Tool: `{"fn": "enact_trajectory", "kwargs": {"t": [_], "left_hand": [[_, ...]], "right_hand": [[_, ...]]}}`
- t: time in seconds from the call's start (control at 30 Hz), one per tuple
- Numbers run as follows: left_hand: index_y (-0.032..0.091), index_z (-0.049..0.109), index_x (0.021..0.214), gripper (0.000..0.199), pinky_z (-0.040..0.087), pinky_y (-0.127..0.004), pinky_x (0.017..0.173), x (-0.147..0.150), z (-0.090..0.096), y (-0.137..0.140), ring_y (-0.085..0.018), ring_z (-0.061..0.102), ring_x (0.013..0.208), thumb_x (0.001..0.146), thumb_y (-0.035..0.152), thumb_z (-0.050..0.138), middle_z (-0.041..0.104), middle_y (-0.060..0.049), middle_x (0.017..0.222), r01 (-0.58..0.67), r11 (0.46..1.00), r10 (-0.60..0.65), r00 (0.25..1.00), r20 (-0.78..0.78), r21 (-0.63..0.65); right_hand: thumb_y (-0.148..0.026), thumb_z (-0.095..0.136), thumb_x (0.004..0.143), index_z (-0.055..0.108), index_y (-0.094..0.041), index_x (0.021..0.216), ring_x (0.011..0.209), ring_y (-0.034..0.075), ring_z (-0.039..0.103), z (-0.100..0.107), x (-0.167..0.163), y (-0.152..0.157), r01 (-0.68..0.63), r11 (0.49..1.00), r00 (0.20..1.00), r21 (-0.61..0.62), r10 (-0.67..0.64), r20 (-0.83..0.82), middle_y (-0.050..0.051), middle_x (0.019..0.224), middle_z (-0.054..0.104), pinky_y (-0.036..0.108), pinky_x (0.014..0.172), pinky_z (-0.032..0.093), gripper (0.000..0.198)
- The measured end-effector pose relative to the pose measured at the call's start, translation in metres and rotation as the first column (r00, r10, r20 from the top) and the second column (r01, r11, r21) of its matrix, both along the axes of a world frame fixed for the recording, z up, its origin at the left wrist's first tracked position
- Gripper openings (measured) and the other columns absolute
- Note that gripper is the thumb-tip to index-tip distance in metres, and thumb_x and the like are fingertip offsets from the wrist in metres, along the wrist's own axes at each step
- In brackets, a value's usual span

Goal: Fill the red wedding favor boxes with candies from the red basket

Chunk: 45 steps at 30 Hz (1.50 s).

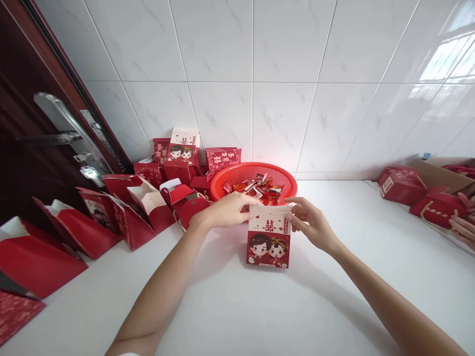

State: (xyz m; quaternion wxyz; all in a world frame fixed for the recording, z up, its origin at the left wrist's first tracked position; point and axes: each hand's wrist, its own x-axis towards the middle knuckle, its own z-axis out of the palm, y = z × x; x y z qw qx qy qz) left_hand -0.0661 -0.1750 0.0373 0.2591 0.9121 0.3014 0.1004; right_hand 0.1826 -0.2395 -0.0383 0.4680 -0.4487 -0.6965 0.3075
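A red and white paper gift box (268, 242), printed with a cartoon couple and a red double character, stands upright on the white table in front of me. My left hand (232, 210) pinches its top left edge between thumb and fingers. On the opposite side my right hand (309, 220) grips the top right edge, fingers bent behind the box. Just beyond the box is a red plastic basket (256, 168) holding several wrapped candies (260, 188). The back of the box and some fingertips are hidden.
Several red gift boxes (159, 207) and folded bags crowd the left side, near a dark door (48, 123) with a metal handle. At the right, another person's hand (463, 222) touches a red box (432, 203) beside a cardboard carton (441, 173). A tiled wall (282, 118) closes the back.
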Motion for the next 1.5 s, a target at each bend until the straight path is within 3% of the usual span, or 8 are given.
{"fn": "enact_trajectory", "kwargs": {"t": [0.07,0.2,0.5,0.7,0.97,1.2,1.33,1.5], "left_hand": [[0.021,0.074,0.119,0.039,0.051,-0.028,0.088,0.002,-0.006,0.004,-0.022,0.07,0.106,0.088,0.011,0.053,0.076,-0.004,0.119,0.005,1.0,-0.006,0.999,0.043,0.028],[0.022,0.074,0.122,0.041,0.052,-0.028,0.092,0.004,-0.019,0.008,-0.021,0.07,0.11,0.089,0.01,0.053,0.075,-0.005,0.122,-0.027,0.992,0.014,0.994,0.112,0.12],[0.02,0.07,0.125,0.034,0.054,-0.035,0.102,-0.005,-0.064,-0.001,-0.023,0.069,0.114,0.092,0.023,0.063,0.074,-0.008,0.124,-0.134,0.964,0.016,0.889,0.458,0.228],[0.018,0.077,0.105,0.021,0.057,-0.03,0.086,-0.005,-0.08,0.0,-0.019,0.073,0.092,0.096,0.02,0.058,0.078,-0.009,0.099,-0.071,0.95,-0.12,0.815,0.567,0.303],[0.017,0.078,0.102,0.02,0.057,-0.029,0.082,-0.003,-0.078,-0.008,-0.018,0.072,0.087,0.089,0.019,0.063,0.077,-0.009,0.095,-0.089,0.96,-0.089,0.803,0.589,0.267],[0.017,0.075,0.11,0.032,0.056,-0.03,0.082,0.005,-0.085,-0.016,-0.02,0.07,0.085,0.086,0.038,0.07,0.077,-0.006,0.092,-0.258,0.961,0.258,0.714,0.651,-0.098],[0.014,0.075,0.087,0.036,0.053,-0.03,0.078,0.009,-0.085,-0.018,-0.02,0.067,0.081,0.085,0.05,0.07,0.075,-0.007,0.085,-0.171,0.953,0.296,0.71,0.639,-0.251],[0.014,0.069,0.076,0.043,0.048,-0.028,0.07,0.015,-0.09,-0.022,-0.017,0.058,0.071,0.086,0.056,0.067,0.067,-0.002,0.073,-0.152,0.941,0.321,0.685,0.654,-0.304]], "right_hand": [[-0.037,0.055,0.099,0.057,-0.023,0.122,0.058,0.014,0.059,-0.012,0.001,0.002,0.047,0.985,0.998,0.166,-0.053,0.029,0.001,0.08,0.064,0.03,0.055,0.055,0.027],[-0.025,0.05,0.102,0.064,-0.024,0.113,0.049,0.01,0.054,-0.034,0.002,0.005,0.077,0.86,0.988,0.504,-0.133,0.075,0.002,0.081,0.064,0.026,0.047,0.049,0.018],[-0.011,0.046,0.1,0.066,-0.027,0.117,0.058,0.011,0.06,-0.039,-0.002,0.001,0.039,0.776,0.992,0.629,-0.108,0.072,0.006,0.095,0.068,0.024,0.049,0.051,0.03],[-0.019,0.055,0.098,0.07,-0.024,0.111,0.057,0.011,0.06,-0.041,-0.004,0.0,0.059,0.816,0.996,0.575,-0.087,0.021,0.006,0.096,0.071,0.027,0.05,0.054,0.021],[-0.028,0.058,0.098,0.066,-0.024,0.107,0.055,0.012,0.061,-0.048,-0.012,-0.002,0.195,0.915,0.977,0.355,-0.147,-0.156,0.002,0.087,0.067,0.025,0.042,0.051,0.013],[-0.044,0.064,0.093,0.06,-0.023,0.114,0.058,0.015,0.065,-0.046,-0.016,-0.006,0.235,0.957,0.946,0.171,-0.185,-0.265,0.003,0.089,0.069,0.029,0.046,0.052,0.03],[-0.053,0.058,0.093,0.065,-0.021,0.095,0.066,0.018,0.064,-0.049,-0.02,-0.004,0.288,0.948,0.937,0.133,-0.25,-0.244,0.004,0.08,0.068,0.032,0.058,0.053,0.033],[-0.061,0.046,0.097,0.057,-0.022,0.085,0.071,0.019,0.057,-0.06,-0.033,-0.005,0.452,0.876,0.886,0.165,-0.42,-0.199,0.003,0.078,0.064,0.033,0.065,0.048,0.042]]}}
